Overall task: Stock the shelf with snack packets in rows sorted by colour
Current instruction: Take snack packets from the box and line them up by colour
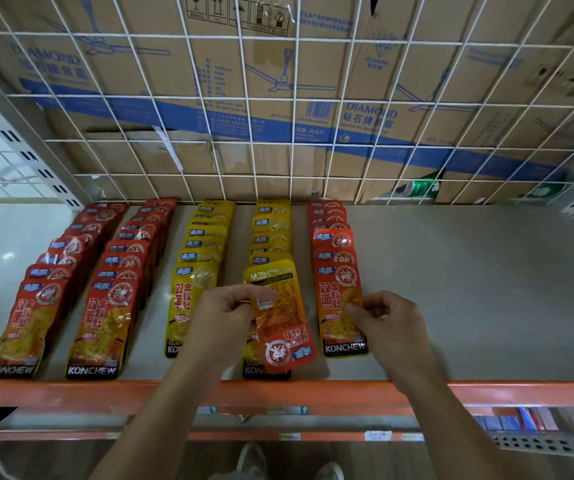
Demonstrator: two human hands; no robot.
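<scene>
Hanging beneath left grip (224, 317), orange packet (283, 336)

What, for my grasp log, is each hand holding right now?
Left hand: pinches an upside-down orange packet.
Right hand: pinches the front packet of the rightmost row.

KONCHEW marks the snack packets (93, 327); DIAMOND the cardboard boxes (372, 112).

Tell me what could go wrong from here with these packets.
1. The left hand holds a red packet upside down over the front of a yellow row; set down there, it would mix the colours.
2. The right hand pinches the front packet of the rightmost row, close to the shelf edge; a tug might slide it off.
</scene>
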